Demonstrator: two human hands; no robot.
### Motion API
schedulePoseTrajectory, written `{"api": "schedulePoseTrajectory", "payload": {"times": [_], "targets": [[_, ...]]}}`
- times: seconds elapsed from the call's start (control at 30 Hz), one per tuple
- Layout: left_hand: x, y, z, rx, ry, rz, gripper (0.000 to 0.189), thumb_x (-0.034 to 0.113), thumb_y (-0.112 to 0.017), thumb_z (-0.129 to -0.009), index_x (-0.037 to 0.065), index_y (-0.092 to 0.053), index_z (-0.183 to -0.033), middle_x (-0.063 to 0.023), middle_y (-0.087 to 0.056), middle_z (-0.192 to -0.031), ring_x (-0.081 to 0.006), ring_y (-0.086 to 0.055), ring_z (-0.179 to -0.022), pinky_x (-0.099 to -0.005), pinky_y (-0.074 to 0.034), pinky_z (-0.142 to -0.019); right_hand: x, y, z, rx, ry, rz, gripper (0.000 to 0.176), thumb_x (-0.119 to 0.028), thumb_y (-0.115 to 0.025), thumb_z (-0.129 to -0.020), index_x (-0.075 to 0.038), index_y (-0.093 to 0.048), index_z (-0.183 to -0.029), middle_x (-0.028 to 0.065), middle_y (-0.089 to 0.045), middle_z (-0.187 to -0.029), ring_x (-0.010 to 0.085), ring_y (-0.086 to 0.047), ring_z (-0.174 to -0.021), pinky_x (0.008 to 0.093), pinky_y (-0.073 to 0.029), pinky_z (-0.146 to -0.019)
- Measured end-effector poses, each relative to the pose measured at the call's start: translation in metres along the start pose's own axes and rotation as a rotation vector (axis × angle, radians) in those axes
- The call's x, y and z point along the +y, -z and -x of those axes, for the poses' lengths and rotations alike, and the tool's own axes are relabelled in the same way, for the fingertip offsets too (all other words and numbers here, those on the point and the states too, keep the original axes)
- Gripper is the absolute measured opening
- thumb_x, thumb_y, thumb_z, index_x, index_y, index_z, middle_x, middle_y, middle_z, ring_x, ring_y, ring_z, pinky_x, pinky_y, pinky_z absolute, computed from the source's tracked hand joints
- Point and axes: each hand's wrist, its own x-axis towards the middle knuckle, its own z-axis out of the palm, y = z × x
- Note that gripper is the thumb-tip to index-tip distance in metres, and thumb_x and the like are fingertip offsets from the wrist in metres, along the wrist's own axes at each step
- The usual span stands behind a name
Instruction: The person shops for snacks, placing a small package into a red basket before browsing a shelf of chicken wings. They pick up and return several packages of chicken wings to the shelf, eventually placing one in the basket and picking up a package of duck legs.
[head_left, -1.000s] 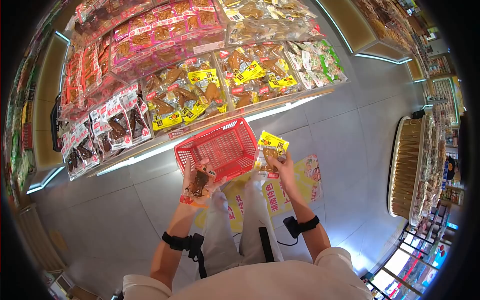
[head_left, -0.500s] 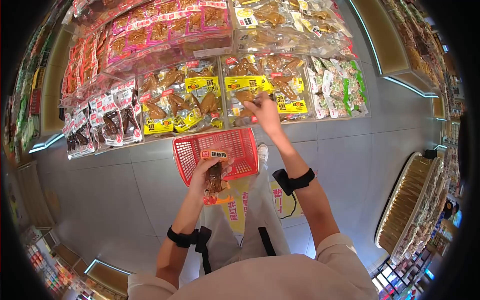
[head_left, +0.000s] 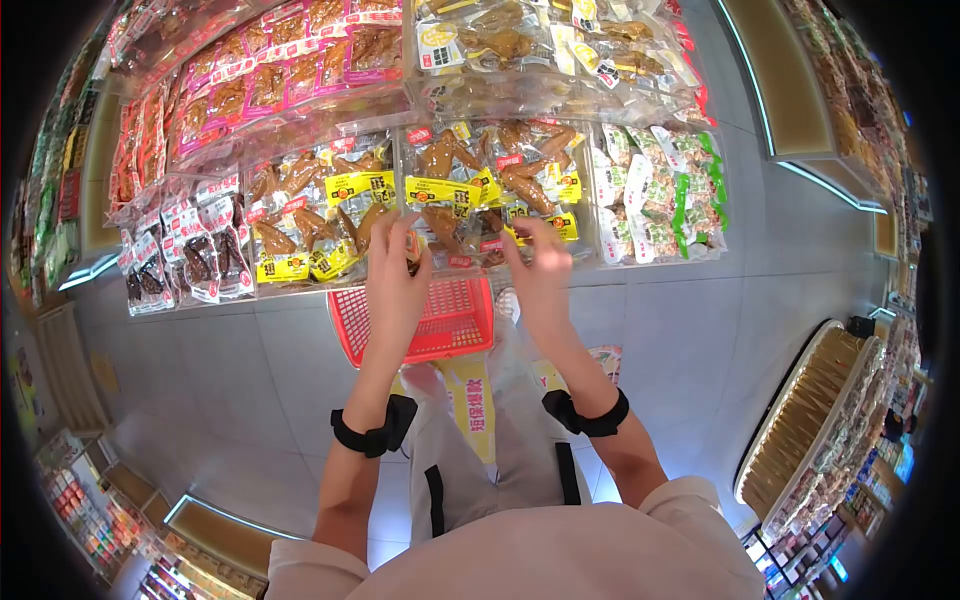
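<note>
My left hand (head_left: 396,285) is over the front edge of the display, its thumb and fingers closed round a packet. Only a small brown and orange part of that packet (head_left: 413,252) shows; the hand hides the rest. To its right, my right hand (head_left: 543,275) has curled fingers closed at a yellow-labelled packet (head_left: 515,213) in the middle front bin. Brown wing pieces in clear packs with yellow labels (head_left: 440,192) lie around both hands. Below the display edge, a red plastic basket (head_left: 455,320) stands between the display and my legs.
Green and white packets (head_left: 655,190) fill the bin on the right, dark-filled white packets (head_left: 205,245) the one at the left. Pink packets (head_left: 268,85) lie on the upper tier. A curved display (head_left: 805,410) stands at the right, with grey floor (head_left: 690,330) before it.
My left hand has moved up from over the basket to the bins, and its packet is now mostly hidden. My right hand is slightly lower. The view has shifted, and the basket appears farther under the display.
</note>
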Motion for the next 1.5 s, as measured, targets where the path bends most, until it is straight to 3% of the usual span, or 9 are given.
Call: {"api": "schedulePoseTrajectory", "payload": {"times": [0.1,0.3,0.43,0.73,0.83,1.0,1.2,1.23,1.5], "targets": [[0.014,-0.007,-0.012,-0.082,-0.054,-0.121,0.04,0.008,-0.059,-0.073,0.009,-0.047,-0.111,-0.0092,-0.043,-0.115,-0.0284,-0.049,-0.094,-0.0365,-0.048,-0.07,0.028,0.022,-0.035,0.21,-0.005,0.224,0.024,-0.013,-0.063,-0.075,0.0,-0.052,-0.092,0.015,-0.057,-0.076,0.0315,-0.055,-0.064,0.0406,-0.043,-0.061],[0.035,-0.033,-0.036,-0.177,-0.151,-0.212,0.05,0.011,-0.064,-0.07,0.015,-0.046,-0.116,-0.0029,-0.041,-0.122,-0.0224,-0.05,-0.093,-0.032,-0.048,-0.068,0.069,0.013,-0.062,-0.287,-0.506,-0.426,0.011,-0.007,-0.06,-0.078,0.002,-0.054,-0.079,0.0059,-0.054,-0.057,0.0118,-0.049,-0.051,0.0256,-0.038,-0.048],[0.032,-0.057,-0.055,-0.21,-0.262,-0.411,0.053,0.012,-0.066,-0.066,0.017,-0.048,-0.115,0.0018,-0.039,-0.127,-0.021,-0.05,-0.087,-0.0294,-0.05,-0.063,0.066,0.049,-0.068,-0.101,-0.316,-0.279,0.009,-0.004,-0.056,-0.08,0.002,-0.053,-0.075,0.002,-0.051,-0.054,0.0044,-0.043,-0.05,0.0208,-0.033,-0.045],[0.003,-0.076,-0.062,-0.344,-0.338,-0.618,0.05,0.016,-0.066,-0.066,0.018,-0.05,-0.114,0.0081,-0.041,-0.126,-0.018,-0.051,-0.088,-0.0288,-0.051,-0.064,0.087,0.12,-0.049,-0.047,-0.48,-0.433,0.007,-0.006,-0.055,-0.083,-0.003,-0.054,-0.077,-0.0012,-0.049,-0.059,0.0051,-0.043,-0.052,0.0193,-0.033,-0.05],[0.004,-0.061,-0.068,-0.479,-0.328,-0.494,0.047,0.019,-0.065,-0.069,0.017,-0.05,-0.114,0.007,-0.041,-0.126,-0.0185,-0.052,-0.09,-0.03,-0.051,-0.066,0.079,0.105,-0.054,-0.127,-0.496,-0.448,0.006,-0.006,-0.055,-0.083,-0.002,-0.054,-0.077,-0.0011,-0.05,-0.059,0.0052,-0.044,-0.053,0.0195,-0.033,-0.05],[0.014,-0.054,-0.061,-0.27,-0.237,-0.389,0.05,0.026,-0.065,-0.07,0.016,-0.048,-0.116,-0.0031,-0.038,-0.129,-0.0229,-0.052,-0.096,-0.0333,-0.051,-0.066,0.074,0.036,-0.078,-0.259,-0.387,-0.515,0.008,-0.005,-0.054,-0.082,0.0,-0.056,-0.076,-0.0023,-0.049,-0.055,0.0022,-0.04,-0.049,0.0183,-0.029,-0.045],[-0.006,-0.049,-0.07,-0.094,-0.017,-0.431,0.063,0.034,-0.067,-0.068,0.015,-0.041,-0.122,-0.0194,-0.034,-0.128,-0.0311,-0.056,-0.089,-0.0355,-0.051,-0.059,0.075,-0.016,-0.098,-0.185,-0.259,-0.039,0.007,-0.005,-0.057,-0.073,0.002,-0.057,-0.072,0.0179,-0.056,-0.06,0.0281,-0.055,-0.052,0.0353,-0.043,-0.051],[-0.01,-0.051,-0.073,-0.112,0.009,-0.448,0.065,0.036,-0.067,-0.068,0.015,-0.039,-0.124,-0.0209,-0.032,-0.128,-0.0323,-0.057,-0.087,-0.0354,-0.051,-0.059,0.074,-0.02,-0.098,-0.136,-0.222,0.013,0.008,-0.006,-0.058,-0.074,0.002,-0.058,-0.073,0.0162,-0.057,-0.059,0.0245,-0.055,-0.05,0.0336,-0.042,-0.05],[-0.014,-0.042,-0.076,-0.054,0.069,-0.244,0.057,0.04,-0.062,-0.074,0.014,-0.043,-0.12,-0.0162,-0.041,-0.121,-0.0317,-0.056,-0.09,-0.0378,-0.048,-0.067,0.072,-0.011,-0.093,-0.131,-0.249,0.156,0.012,-0.009,-0.059,-0.073,0.003,-0.061,-0.074,0.0153,-0.059,-0.058,0.0213,-0.058,-0.051,0.0305,-0.043,-0.052]]}}
